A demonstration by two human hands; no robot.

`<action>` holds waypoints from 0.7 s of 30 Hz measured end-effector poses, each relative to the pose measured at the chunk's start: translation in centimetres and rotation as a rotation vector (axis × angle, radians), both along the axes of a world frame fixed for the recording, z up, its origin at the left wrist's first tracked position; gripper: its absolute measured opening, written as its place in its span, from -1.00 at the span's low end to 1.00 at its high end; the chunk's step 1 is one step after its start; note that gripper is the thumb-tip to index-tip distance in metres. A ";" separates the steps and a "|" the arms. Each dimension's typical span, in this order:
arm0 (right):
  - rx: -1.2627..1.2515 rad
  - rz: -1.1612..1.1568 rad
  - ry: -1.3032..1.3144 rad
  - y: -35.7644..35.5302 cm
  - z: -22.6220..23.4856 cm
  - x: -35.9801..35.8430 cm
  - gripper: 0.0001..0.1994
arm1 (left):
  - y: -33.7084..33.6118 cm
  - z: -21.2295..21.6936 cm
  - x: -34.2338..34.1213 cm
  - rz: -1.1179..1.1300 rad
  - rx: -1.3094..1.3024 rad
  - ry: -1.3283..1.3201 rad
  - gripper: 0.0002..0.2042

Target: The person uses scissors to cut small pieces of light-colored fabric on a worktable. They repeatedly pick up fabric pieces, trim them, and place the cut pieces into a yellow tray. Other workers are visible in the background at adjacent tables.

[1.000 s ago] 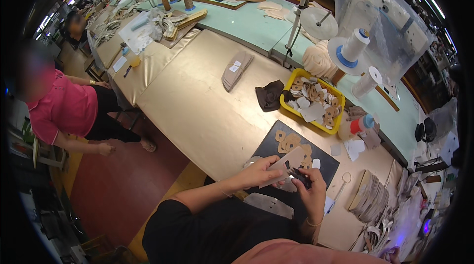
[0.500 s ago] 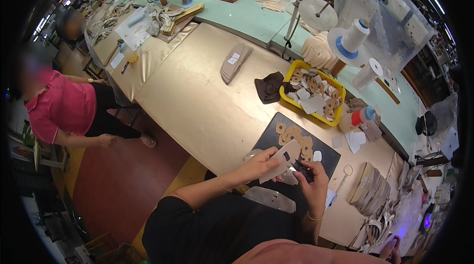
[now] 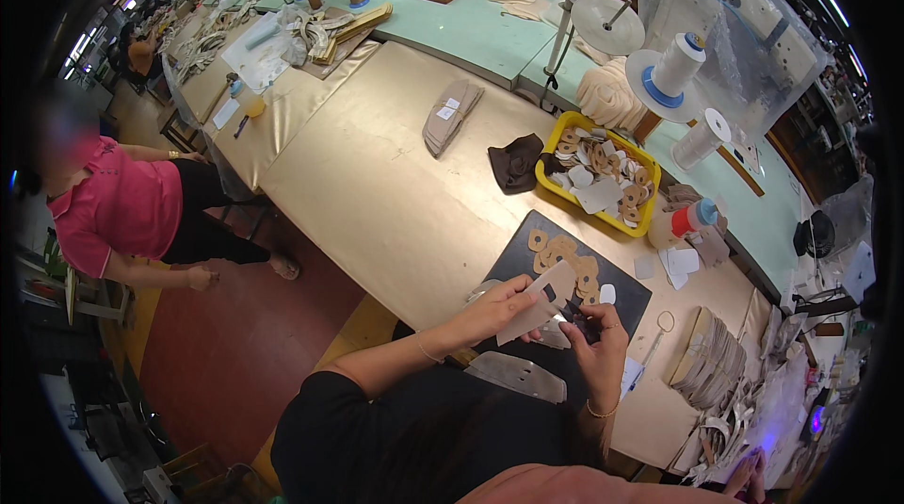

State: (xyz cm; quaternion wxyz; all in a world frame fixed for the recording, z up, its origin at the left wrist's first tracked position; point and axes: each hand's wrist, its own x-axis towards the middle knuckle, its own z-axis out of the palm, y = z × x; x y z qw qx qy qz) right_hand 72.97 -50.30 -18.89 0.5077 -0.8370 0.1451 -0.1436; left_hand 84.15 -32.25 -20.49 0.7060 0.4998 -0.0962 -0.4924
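My left hand (image 3: 504, 304) grips a flat beige piece (image 3: 534, 318) with a small rectangular cut-out, holding it tilted over the near edge of a dark board (image 3: 621, 308). Close on its right, my right hand (image 3: 603, 334) has its fingers curled round a small dark thing with a shiny edge, partly hidden, its kind unclear. Tan cut pieces with holes (image 3: 586, 270) lie heaped on the board beyond my hands, with a small white piece (image 3: 607, 294) beside them. A greyish plate with holes (image 3: 518, 378) lies below my hands.
Beyond the board stand a yellow basket of cut pieces (image 3: 652, 212), a dark cloth (image 3: 515, 165) and a bottle with a blue cap (image 3: 702, 213). A tied beige bundle (image 3: 452, 118) lies farther off. Stacked pieces (image 3: 708, 363) sit right. A person in pink (image 3: 122, 193) stands left.
My hands stay nearly in place, still holding the beige piece and the dark thing. The view has shifted slightly. At the far left, another seated person has come into clearer sight.
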 end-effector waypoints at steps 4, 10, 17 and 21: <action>0.035 -0.010 -0.009 0.1 0.0 0.0 -0.68 | -0.1 0.0 -0.1 0.038 -0.033 0.002 -0.74; 0.055 -0.064 -0.039 0.2 0.3 -0.2 -0.69 | 0.0 0.5 0.2 0.068 -0.067 -0.032 -0.72; 0.017 -0.152 -0.224 0.1 0.7 -0.2 -0.70 | -0.9 0.8 0.1 0.077 -0.101 0.004 -0.71; -0.035 -0.119 -0.204 0.2 0.9 -0.2 -0.70 | -1.2 1.1 0.1 0.055 -0.051 0.018 -0.71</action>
